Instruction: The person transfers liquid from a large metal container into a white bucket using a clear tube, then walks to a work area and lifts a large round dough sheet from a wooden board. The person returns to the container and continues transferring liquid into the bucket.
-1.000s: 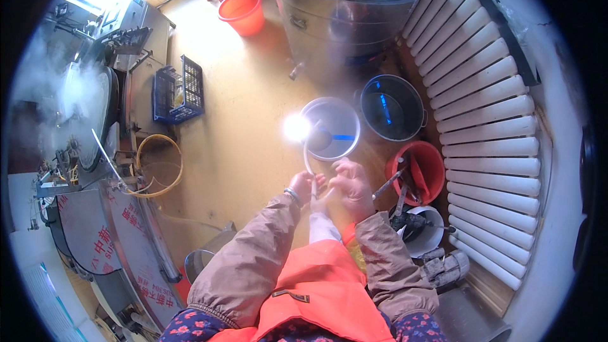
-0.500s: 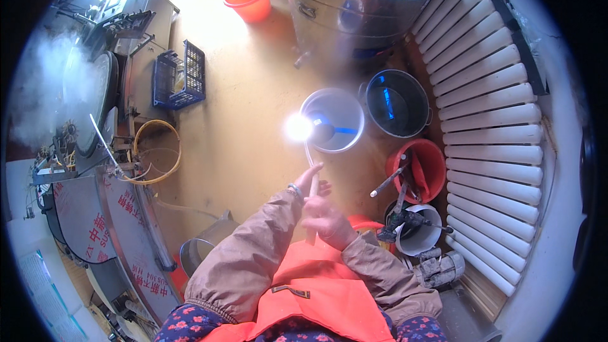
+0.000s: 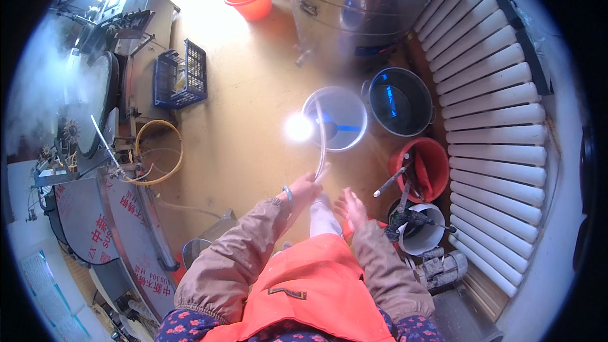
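Observation:
My left hand point(image 3: 303, 191), with a bracelet at the wrist, is closed around a clear flexible hose point(image 3: 323, 136). From my grip the hose curves away to the open top of a pale translucent bucket point(image 3: 356, 98) on the floor ahead. A bright glare hides part of the bucket's left side. Just to the right, my right hand point(image 3: 353, 209) is apart from the hose, fingers spread and holding nothing. A pale, whitish long shape point(image 3: 323, 220) shows between my hands, above the orange apron point(image 3: 316, 266); I cannot tell what it is.
To the right stand a dark metal pot point(image 3: 400, 102), a red bucket point(image 3: 436, 163) with tools, a white bucket point(image 3: 432, 234) and a radiator point(image 3: 494, 133). A large steel vat point(image 3: 329, 12) is ahead. At left are a blue crate point(image 3: 180, 82) and steaming machinery point(image 3: 101, 104).
My right hand has let go of the hose, moved right and opened. My left hand keeps hold, and the hose's far part now arches over the translucent bucket.

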`<state>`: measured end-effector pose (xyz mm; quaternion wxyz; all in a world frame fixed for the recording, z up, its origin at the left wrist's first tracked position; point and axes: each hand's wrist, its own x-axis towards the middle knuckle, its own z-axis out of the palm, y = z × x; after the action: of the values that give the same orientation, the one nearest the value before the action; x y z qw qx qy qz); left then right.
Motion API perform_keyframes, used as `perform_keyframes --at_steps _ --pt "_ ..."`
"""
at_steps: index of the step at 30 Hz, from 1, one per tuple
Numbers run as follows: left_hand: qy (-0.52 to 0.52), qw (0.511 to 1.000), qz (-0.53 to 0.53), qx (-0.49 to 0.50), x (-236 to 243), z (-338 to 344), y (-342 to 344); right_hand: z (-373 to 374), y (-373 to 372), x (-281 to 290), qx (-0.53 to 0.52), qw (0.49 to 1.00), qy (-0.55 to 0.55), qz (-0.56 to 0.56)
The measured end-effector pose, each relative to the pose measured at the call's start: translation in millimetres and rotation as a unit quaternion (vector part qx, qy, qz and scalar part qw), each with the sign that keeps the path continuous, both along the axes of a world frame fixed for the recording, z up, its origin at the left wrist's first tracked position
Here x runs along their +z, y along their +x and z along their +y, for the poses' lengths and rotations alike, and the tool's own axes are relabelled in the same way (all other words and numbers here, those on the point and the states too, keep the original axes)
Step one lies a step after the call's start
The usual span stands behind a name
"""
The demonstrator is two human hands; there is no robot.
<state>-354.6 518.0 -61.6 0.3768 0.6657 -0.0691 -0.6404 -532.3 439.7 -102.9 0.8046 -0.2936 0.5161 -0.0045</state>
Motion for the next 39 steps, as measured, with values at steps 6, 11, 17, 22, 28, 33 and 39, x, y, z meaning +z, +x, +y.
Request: perform_keyframes --at_steps 6,11,17,22,28,33,39 --pt "-0.096 0.991 0.091 0.035 35.8 24.2 -17.9 -21.5 48.6 -83.0 -0.134 0.907 0.349 -0.194" --pt "-0.077 0.994 0.08 0.023 36.0 57.2 -45.1 -47.2 79.0 -96.8 -0.184 0.959 0.212 -0.038" --pt "-0.142 0.979 0.013 -0.142 36.8 103.1 -63.3 -60.6 68.8 -105.3 -0.091 0.98 0.177 0.008" --pt "-0.153 0.953 -0.099 -0.241 54.5 117.8 -72.8 -43.4 62.9 -97.2 0.008 0.975 0.223 0.0" --pt "-0.098 0.935 -0.176 -0.292 58.3 119.7 -59.2 -44.8 59.1 -77.1 -0.067 0.929 0.343 -0.12" --pt "-0.063 0.919 -0.257 -0.29 46.7 113.2 -51.5 -58.7 51.8 -78.7 -0.093 0.965 0.216 -0.114" --pt "-0.013 0.884 -0.343 -0.318 31.6 107.9 -54.5 -52.6 29.7 -84.6 -0.076 0.992 0.102 -0.027"
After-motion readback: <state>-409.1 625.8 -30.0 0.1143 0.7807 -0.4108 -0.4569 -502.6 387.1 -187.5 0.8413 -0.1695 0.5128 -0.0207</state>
